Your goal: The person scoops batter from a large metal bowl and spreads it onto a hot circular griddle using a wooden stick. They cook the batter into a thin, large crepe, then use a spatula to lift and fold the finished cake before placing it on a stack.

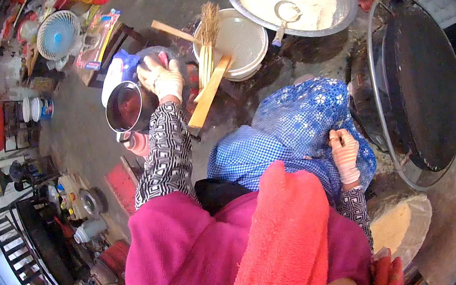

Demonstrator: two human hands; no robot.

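Note:
My left hand (162, 80), in a pale glove, reaches over a dark round surface beside a blue and white plastic packet (122, 67). A small pink thing shows by its fingers; I cannot tell whether it is held. Just below stands a deep metal pot (124, 107) with something reddish inside. On the blue patterned cloth (295, 119) over my lap, my right hand (344, 151) rests with curled fingers and nothing visible in it. Ahead, a straw brush (208, 35) and wooden slats (210, 96) lie across a white tub (245, 38) of cloudy liquid.
A wide metal basin (349, 5) of pale flour-like powder holds a ladle (282, 30). To my right stands a large black round griddle (427, 86) beside a metal hoop (374, 76). An open bag of powder (393, 228) sits lower right, near reddish finger-like shapes. A pink mug (138, 143) is left.

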